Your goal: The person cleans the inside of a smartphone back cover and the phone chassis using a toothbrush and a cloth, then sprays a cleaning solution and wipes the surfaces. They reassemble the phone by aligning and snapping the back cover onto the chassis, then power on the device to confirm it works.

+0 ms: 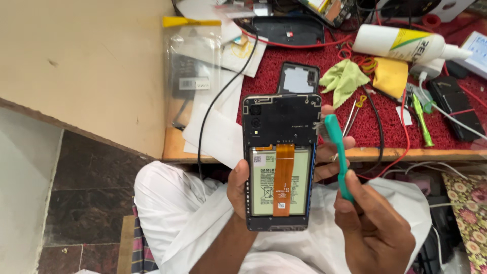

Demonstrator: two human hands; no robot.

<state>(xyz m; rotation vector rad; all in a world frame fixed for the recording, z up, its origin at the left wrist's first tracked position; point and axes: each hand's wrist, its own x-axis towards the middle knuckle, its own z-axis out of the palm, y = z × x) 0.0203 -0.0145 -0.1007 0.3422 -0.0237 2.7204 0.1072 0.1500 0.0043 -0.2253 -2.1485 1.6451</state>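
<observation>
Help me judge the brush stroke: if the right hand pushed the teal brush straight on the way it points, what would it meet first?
The right hand aims the teal brush up and slightly left. Its bristles are already at the opened phone's upper right edge, so probably that edge first, though depth is unclear.

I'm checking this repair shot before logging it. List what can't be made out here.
- Opened phone, head view: its screen side faces away, and the left hand covers its left edge.
- Teal brush, head view: its lower handle is hidden in the right hand, and the bristles are too small to judge.
- Clear plastic bag, head view: glare blurs its contents.
- White bottle, head view: its far side is hidden.
</observation>
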